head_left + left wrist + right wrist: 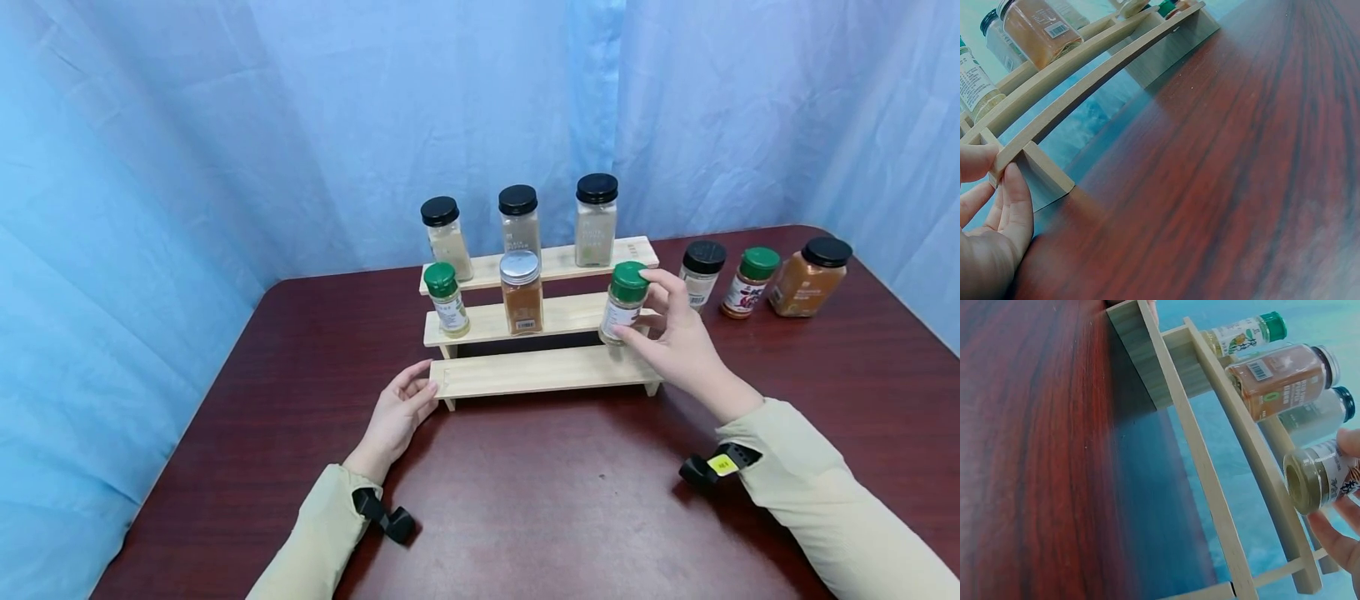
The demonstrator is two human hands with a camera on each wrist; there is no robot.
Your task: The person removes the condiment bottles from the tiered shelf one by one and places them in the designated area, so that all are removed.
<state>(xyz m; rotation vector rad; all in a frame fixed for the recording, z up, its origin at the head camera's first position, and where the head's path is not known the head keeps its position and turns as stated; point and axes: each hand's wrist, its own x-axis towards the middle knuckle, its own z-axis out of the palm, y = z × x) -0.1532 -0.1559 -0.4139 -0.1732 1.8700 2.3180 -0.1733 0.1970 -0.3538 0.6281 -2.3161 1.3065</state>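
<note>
My right hand [678, 337] pinched a green-capped jar [621, 308] between thumb and fingers, leaving its base free, at the right end of the middle shelf [572, 313], contact unclear; my left hand [396, 414] pinched the bottom shelf [528, 373] by its left end, apparently to steady it

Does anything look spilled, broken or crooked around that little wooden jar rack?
Nothing stands out: no spill or breakage shows. Five jars stand upright on the wooden rack, lids on. The left hand grips its bottom shelf's end; the right hand holds a green-capped jar by the middle shelf.
</note>
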